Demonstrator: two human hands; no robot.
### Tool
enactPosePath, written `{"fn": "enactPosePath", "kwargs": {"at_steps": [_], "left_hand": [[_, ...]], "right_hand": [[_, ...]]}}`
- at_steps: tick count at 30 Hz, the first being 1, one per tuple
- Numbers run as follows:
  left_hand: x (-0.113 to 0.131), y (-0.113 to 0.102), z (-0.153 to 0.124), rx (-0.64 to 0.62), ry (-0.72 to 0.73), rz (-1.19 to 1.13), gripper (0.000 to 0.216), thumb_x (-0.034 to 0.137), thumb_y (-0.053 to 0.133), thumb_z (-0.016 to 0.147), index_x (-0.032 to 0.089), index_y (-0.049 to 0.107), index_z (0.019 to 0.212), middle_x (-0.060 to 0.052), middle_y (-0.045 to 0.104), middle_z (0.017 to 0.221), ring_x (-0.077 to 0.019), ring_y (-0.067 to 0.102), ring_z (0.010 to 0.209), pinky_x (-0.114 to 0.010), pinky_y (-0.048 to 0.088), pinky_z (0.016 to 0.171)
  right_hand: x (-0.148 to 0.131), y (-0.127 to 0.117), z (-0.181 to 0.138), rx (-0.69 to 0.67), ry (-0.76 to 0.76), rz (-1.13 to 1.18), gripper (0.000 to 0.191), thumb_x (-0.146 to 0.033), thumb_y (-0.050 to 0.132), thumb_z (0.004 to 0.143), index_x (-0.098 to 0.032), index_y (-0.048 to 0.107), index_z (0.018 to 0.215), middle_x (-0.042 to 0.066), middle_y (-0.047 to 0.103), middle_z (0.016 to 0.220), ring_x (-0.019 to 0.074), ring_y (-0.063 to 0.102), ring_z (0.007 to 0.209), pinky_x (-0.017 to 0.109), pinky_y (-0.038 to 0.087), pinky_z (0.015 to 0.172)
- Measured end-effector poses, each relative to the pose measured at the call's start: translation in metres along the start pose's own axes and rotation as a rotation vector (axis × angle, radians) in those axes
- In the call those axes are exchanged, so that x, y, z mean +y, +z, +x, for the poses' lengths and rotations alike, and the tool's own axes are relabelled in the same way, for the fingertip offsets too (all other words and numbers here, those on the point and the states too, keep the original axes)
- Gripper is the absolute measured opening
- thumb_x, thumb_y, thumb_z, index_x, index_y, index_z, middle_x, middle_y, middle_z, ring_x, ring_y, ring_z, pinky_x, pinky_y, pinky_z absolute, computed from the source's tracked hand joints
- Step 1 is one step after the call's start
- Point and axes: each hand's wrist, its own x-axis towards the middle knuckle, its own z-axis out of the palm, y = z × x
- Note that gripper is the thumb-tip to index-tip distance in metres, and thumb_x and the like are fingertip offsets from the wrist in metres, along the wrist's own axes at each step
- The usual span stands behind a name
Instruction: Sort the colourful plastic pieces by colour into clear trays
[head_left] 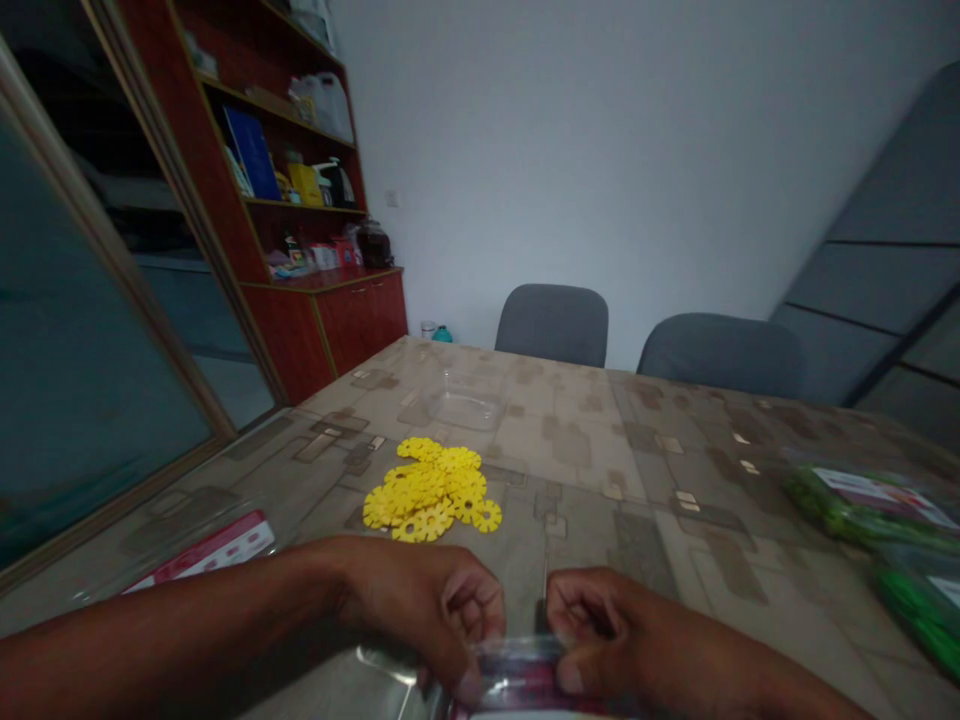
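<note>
My left hand (439,610) and my right hand (592,625) are both closed on the top edge of a clear plastic bag (517,680) with a pink label, at the near edge of the table (645,470). The fingers of each hand pinch the bag's rim, close together. Beyond the hands lies a heap of yellow flower-shaped plastic pieces (431,490) spread flat on the tabletop. The lower part of the bag is cut off by the bottom of the view.
A clear plastic tray (465,405) sits farther back. Another clear bag with a red-and-white label (206,550) lies at the left. Bags of green pieces (877,510) lie at the right. Two grey chairs (555,320) stand behind the table; a wooden cabinet (315,230) stands at the left.
</note>
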Motion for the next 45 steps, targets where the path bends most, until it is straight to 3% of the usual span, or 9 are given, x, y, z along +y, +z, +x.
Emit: {"fn": "enactPosePath", "kwargs": {"at_steps": [2,10,16,19,24,27,32,37,45], "left_hand": [[-0.004,-0.001,0.001,0.014,-0.012,-0.046,0.054,0.035,0.091,0.036,0.019,0.057,0.075,0.006,0.06,0.061,-0.0098,0.049,0.05,-0.021,0.042,0.048],[-0.014,0.015,0.011,0.221,0.122,-0.105,0.05,0.031,0.091,0.04,0.018,0.053,0.069,0.011,0.049,0.051,-0.005,0.035,0.042,-0.017,0.022,0.036],[-0.026,0.012,0.004,0.177,0.213,-0.34,0.045,0.044,0.084,0.054,0.013,0.062,0.077,0.003,0.06,0.061,-0.007,0.048,0.048,-0.018,0.037,0.044],[-0.034,0.019,-0.004,0.286,0.223,-0.364,0.04,0.031,0.084,0.051,0.015,0.059,0.077,0.003,0.061,0.06,-0.0083,0.05,0.048,-0.02,0.042,0.046],[-0.044,0.039,-0.005,0.502,0.187,-0.274,0.029,0.018,0.078,0.052,0.016,0.054,0.068,0.007,0.056,0.053,-0.0052,0.043,0.045,-0.016,0.029,0.043],[-0.049,0.045,-0.002,0.537,0.223,-0.264,0.024,0.016,0.074,0.055,0.016,0.055,0.07,0.008,0.055,0.054,-0.0058,0.041,0.047,-0.016,0.026,0.042],[-0.051,0.045,-0.005,0.513,0.207,-0.246,0.019,0.015,0.069,0.055,0.016,0.055,0.067,0.008,0.054,0.054,-0.006,0.04,0.048,-0.017,0.027,0.045],[-0.04,0.044,-0.008,0.454,0.125,-0.324,0.023,0.022,0.072,0.05,0.017,0.054,0.063,0.007,0.054,0.051,-0.0066,0.04,0.045,-0.019,0.029,0.045],[-0.038,0.05,-0.002,0.475,0.168,-0.309,0.022,0.014,0.07,0.05,0.016,0.055,0.066,0.008,0.055,0.052,-0.0065,0.042,0.047,-0.018,0.031,0.047]], "right_hand": [[0.001,0.001,-0.003,0.013,-0.009,0.009,0.032,-0.031,0.074,0.069,-0.02,0.044,0.068,-0.009,0.038,0.06,0.0076,0.03,0.056,0.021,0.019,0.049],[0.004,-0.002,-0.002,0.02,0.075,0.046,0.044,-0.05,0.078,0.07,-0.019,0.048,0.07,-0.008,0.041,0.061,0.0076,0.03,0.056,0.022,0.018,0.05],[0.02,-0.009,-0.004,-0.014,0.019,0.011,0.053,-0.067,0.071,0.072,-0.019,0.048,0.072,-0.008,0.038,0.062,0.0081,0.029,0.056,0.023,0.018,0.051],[0.021,-0.008,-0.007,-0.024,0.016,-0.018,0.053,-0.068,0.069,0.073,-0.02,0.046,0.071,-0.008,0.036,0.062,0.0084,0.028,0.057,0.023,0.019,0.051],[0.006,0.001,-0.004,-0.006,0.081,-0.095,0.042,-0.055,0.069,0.075,-0.019,0.049,0.071,-0.007,0.041,0.063,0.0092,0.032,0.059,0.023,0.023,0.052],[-0.005,0.011,0.003,-0.018,0.082,-0.094,0.029,-0.044,0.066,0.075,-0.018,0.052,0.074,-0.006,0.045,0.063,0.0095,0.036,0.058,0.023,0.025,0.052],[-0.018,0.025,0.011,0.038,0.139,-0.122,0.012,-0.026,0.061,0.066,-0.018,0.054,0.072,-0.007,0.046,0.06,0.0083,0.036,0.055,0.022,0.025,0.05],[-0.024,0.027,0.008,0.019,0.139,-0.067,0.011,-0.025,0.06,0.065,-0.02,0.05,0.069,-0.008,0.042,0.057,0.0077,0.032,0.052,0.021,0.024,0.048],[-0.002,0.026,0.011,-0.02,0.164,0.017,0.009,-0.015,0.059,0.071,-0.02,0.051,0.069,-0.01,0.043,0.054,0.0061,0.031,0.047,0.02,0.019,0.043]]}}
